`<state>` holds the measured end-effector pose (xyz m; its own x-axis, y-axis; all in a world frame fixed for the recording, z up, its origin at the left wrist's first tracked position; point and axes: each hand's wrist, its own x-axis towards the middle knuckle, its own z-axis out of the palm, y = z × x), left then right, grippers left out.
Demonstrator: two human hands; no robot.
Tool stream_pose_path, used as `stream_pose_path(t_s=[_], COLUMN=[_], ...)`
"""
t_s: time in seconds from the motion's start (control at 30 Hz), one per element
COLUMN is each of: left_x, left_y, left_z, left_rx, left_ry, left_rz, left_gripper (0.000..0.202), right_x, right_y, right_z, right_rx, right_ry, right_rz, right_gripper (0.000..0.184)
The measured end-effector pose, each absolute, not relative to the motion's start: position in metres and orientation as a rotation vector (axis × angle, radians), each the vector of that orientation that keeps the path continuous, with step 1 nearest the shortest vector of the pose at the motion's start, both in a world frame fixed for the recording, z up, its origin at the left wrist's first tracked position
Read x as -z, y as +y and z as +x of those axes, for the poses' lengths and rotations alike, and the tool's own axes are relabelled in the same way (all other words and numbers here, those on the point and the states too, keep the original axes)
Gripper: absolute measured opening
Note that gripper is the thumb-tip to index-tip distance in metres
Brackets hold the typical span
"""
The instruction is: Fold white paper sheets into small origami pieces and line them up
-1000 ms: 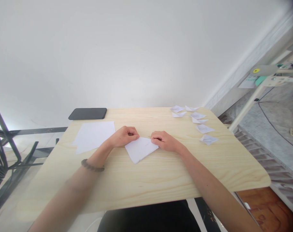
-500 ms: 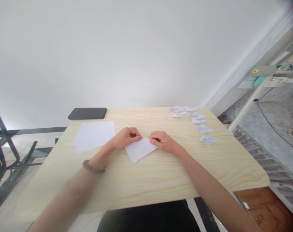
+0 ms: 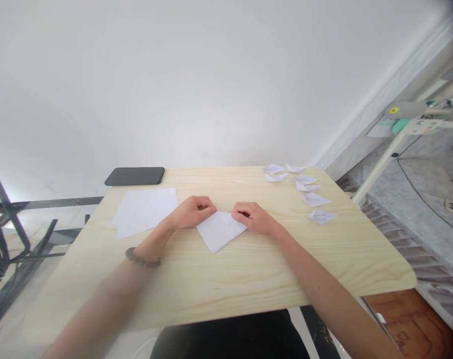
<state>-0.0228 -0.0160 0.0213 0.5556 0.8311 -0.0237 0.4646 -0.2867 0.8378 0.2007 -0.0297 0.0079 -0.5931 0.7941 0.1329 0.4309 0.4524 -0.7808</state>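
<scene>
A folded white paper sheet [image 3: 219,231] lies on the light wooden table [image 3: 229,279] in front of me. My left hand [image 3: 192,211] has its fingers curled and pinches the paper's upper left edge. My right hand [image 3: 250,217] is also curled and pinches the paper's upper right corner. Both hands rest on the tabletop, a short gap apart. A dark bead bracelet [image 3: 142,258] circles my left wrist.
A stack of flat white sheets [image 3: 144,209] lies to the left. A black phone [image 3: 135,176] sits at the table's far left edge. Several small folded paper pieces [image 3: 309,192] lie at the far right. A black chair frame [image 3: 2,224] stands left; a white stand [image 3: 394,144] stands right.
The paper has shifted slightly to the right and turned a little between my hands. Both hands stay pinched on its top edge with only small finger movements.
</scene>
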Motion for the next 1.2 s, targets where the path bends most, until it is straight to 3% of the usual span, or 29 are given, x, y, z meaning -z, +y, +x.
stream_pose_path(t_s=[1.2], left_x=[-0.0155], left_y=[-0.0147], left_z=[-0.0211], left_rx=[-0.548], left_ry=[0.987], left_rz=[1.903], left_gripper=[0.025], right_x=[-0.007], right_y=[-0.0281], right_z=[0.2012], right_rx=[-0.974], right_ry=[-2.222], right_rz=[-1.018], right_gripper=[0.014])
